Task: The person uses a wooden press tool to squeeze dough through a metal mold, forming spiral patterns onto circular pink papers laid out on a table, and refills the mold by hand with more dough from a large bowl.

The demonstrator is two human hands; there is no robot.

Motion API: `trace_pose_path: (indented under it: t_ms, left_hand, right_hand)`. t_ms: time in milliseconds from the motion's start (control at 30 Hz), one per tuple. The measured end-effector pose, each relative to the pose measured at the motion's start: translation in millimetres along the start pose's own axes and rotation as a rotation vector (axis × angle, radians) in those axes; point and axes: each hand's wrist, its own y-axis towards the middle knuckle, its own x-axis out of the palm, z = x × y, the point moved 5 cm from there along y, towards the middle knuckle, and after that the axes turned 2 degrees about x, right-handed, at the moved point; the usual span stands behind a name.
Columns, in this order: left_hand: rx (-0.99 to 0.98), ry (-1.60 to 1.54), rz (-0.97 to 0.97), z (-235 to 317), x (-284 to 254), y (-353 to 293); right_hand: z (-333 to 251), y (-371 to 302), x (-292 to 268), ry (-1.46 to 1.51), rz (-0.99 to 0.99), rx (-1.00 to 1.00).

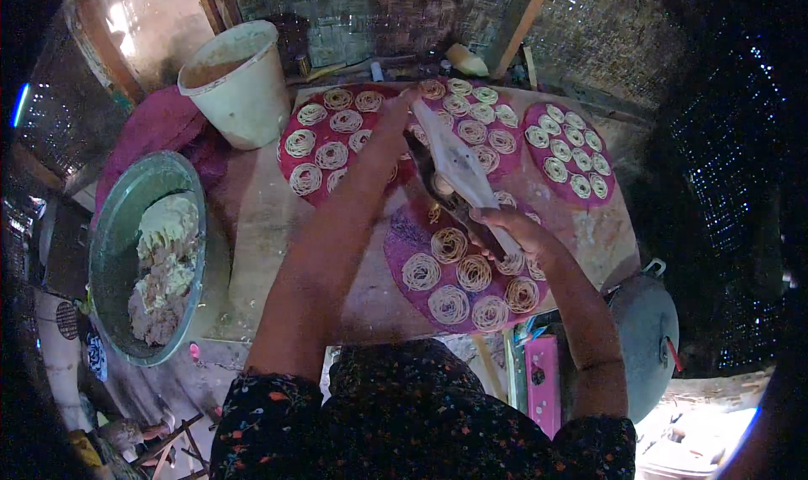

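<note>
A long hand-held dough press [459, 173], with a pale upper piece and a dark lower piece, is held slantwise over the table. My left hand [407, 106] is at its far end, fingers partly hidden. My right hand [512, 231] wraps round its near end, thumb on the pale piece. Below it lies a round pink mat [404, 282] with coiled nests of thin dough strands [449, 304], some pale, some browner. A red mat [294, 162] at the far left and another pink mat [512, 162] behind the press carry more nests.
A smaller pink mat [579, 191] with nests lies at the right of the wooden table [261, 253]. At left stand a green basin [105, 253] of pale and brownish dough and a white bucket [252, 101]. A large grey lidded pot [644, 337] stands at the right.
</note>
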Motion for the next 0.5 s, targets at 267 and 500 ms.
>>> trace_pose_path:
  t_ms: [267,500]
  left_hand:
    - [-0.091,-0.329,-0.051,35.2,17.9,-29.5]
    - [-0.109,-0.312,0.052,54.9,36.1,-35.0]
  right_hand:
    - [-13.7,-30.6,10.6,0.047,-0.061,-0.034]
    - [-23.6,-26.1,0.0,-0.152,0.059,-0.048]
